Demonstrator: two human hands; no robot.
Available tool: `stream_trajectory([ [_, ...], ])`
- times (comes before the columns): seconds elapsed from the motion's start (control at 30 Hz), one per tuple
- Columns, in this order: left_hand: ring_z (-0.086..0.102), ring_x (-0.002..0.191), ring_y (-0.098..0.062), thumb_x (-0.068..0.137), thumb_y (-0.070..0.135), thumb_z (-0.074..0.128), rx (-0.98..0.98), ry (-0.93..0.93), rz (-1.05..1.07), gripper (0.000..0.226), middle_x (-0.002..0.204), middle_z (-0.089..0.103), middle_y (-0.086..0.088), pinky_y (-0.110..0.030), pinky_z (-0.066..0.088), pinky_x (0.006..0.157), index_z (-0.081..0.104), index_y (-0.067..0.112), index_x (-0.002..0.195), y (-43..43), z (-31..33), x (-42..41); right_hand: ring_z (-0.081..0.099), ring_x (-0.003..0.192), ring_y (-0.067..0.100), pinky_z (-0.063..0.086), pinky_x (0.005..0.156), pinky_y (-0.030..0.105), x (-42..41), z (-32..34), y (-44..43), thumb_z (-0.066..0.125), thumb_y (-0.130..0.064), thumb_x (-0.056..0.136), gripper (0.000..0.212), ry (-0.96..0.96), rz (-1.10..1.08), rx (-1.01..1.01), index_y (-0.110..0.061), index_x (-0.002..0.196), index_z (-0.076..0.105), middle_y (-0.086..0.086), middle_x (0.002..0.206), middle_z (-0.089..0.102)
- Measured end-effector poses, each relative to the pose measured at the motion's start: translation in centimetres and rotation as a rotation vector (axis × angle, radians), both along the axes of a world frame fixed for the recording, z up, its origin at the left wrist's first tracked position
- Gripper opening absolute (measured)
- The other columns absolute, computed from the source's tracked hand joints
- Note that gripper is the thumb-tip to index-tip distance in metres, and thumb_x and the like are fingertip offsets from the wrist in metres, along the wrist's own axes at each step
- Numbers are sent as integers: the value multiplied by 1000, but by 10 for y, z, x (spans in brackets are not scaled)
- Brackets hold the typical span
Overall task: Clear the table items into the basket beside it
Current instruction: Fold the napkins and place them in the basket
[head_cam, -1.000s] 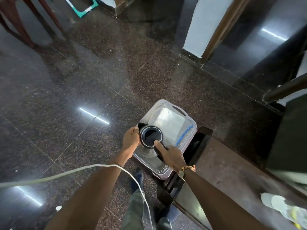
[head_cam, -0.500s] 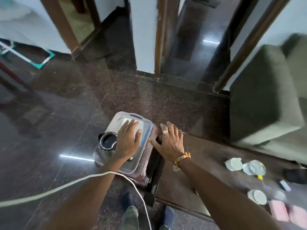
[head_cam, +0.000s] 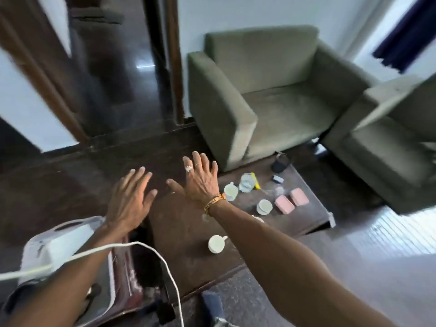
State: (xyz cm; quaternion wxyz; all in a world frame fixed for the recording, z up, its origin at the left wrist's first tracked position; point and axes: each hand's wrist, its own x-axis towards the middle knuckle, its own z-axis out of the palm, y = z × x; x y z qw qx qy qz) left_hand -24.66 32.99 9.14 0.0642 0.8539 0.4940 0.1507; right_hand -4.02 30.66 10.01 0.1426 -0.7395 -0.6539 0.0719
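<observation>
The white plastic basket (head_cam: pixel 63 241) sits on the floor at lower left, beside the dark low table (head_cam: pixel 188 232). My left hand (head_cam: pixel 129 199) hovers past the basket's far corner, fingers spread and empty. My right hand (head_cam: pixel 198 180) is over the table's left part, also spread and empty. On the table lie a white cup (head_cam: pixel 215 243) nearest me, two more white cups (head_cam: pixel 264 206) (head_cam: pixel 230 191), a clear glass (head_cam: pixel 246 182) with a yellow item beside it, two pink blocks (head_cam: pixel 291 200), a small blue object (head_cam: pixel 278 178) and a dark mug (head_cam: pixel 279 164).
A green armchair (head_cam: pixel 266 90) stands behind the table and a second one (head_cam: pixel 389 142) at the right. A white cable (head_cam: pixel 132 249) crosses my left forearm. A doorway (head_cam: pixel 118 67) opens at the back left. Dark polished floor surrounds the basket.
The kettle that both hands held has been let go into the basket. Both hands lifted away from the basket and moved right toward the table; the view swung right and up.
</observation>
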Motion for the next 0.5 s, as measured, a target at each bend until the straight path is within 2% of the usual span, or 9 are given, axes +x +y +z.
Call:
stream_trajectory([
  [0.13,43,136,-36,91,49,39,60,47,-134,64,149,46,-15,-52,37,107,53,7,138,9,8,26,15,151,36,12,117,63,30,13,-23,44,-74,87,88,-32,-230,23,-17,152,33,13,162,23],
  [0.3,41,139,-34,91,51,38,82,103,-305,66,151,44,-13,-51,34,109,53,10,139,6,21,56,7,152,37,9,117,65,58,18,-73,41,-76,87,89,63,-557,11,-20,154,25,12,165,15],
  [0.4,42,138,-35,91,51,39,71,121,-379,66,151,43,-14,-52,36,109,52,10,139,-5,26,73,1,153,36,5,119,65,66,15,-104,38,-76,88,90,149,-677,-5,-20,155,20,11,167,9],
  [0.5,41,139,-34,91,53,35,70,132,-454,67,152,42,-14,-51,35,109,52,10,140,-18,26,84,3,154,36,5,118,66,69,15,-124,38,-77,88,90,143,-739,5,-19,155,23,11,166,11],
])
